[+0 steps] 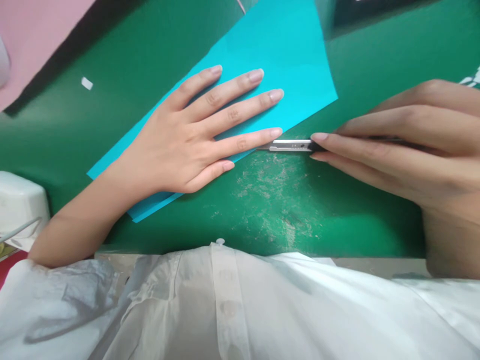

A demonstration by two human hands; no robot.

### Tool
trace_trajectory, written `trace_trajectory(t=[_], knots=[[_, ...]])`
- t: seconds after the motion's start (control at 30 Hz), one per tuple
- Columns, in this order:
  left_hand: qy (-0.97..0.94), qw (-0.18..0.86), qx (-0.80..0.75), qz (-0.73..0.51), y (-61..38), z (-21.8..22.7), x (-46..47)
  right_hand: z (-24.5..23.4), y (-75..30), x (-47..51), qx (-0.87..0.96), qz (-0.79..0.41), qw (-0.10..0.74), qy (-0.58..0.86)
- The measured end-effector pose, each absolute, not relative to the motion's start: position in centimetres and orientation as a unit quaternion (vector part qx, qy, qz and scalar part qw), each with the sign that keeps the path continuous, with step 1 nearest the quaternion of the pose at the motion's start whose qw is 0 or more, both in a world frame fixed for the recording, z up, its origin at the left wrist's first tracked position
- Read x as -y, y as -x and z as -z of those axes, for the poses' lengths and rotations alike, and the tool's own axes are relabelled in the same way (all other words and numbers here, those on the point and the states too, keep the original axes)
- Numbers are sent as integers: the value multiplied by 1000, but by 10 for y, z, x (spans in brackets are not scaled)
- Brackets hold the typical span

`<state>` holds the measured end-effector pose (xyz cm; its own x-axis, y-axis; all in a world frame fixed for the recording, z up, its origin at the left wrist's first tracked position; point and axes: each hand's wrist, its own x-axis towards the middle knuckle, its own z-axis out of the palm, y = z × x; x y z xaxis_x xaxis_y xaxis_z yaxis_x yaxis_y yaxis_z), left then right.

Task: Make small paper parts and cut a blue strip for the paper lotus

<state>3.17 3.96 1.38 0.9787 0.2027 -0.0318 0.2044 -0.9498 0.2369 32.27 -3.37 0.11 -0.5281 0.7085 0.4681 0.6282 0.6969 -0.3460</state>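
Left hand (187, 135) lies flat with fingers spread on the turquoise paper (277, 55), pinning it to the green table (300, 210). Right hand (397, 150) grips a utility knife (290, 145) at the paper's lower edge.

A green cutting mat (157, 45) is covering the worktop, with soft light glancing off its far right corner. Near the mat's front edge, a scuffed, whitish patch (277, 200) is showing on the surface. A pink sheet (33, 35) is lying across the mat's far left corner, a dark strip (63, 56) is running along it, and a small white scrap (86, 83) is sitting just inside that. A white casing (20, 205) is standing at the mat's left edge, and a pale tabletop (375, 262) is peeking out along its near edge.
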Motion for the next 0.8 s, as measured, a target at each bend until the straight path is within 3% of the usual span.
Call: trace_trajectory(t=[0.23, 0.67, 0.8], knots=[[-981, 158, -115, 18, -32, -13, -40, -3, -323, 30, 876, -101, 262, 393], [-982, 143, -119, 17, -30, -12, -38, 9, -330, 39, 871, -107, 259, 403], [-971, 193, -141, 23, -31, -14, -38, 9, -328, 41, 876, -70, 284, 383]])
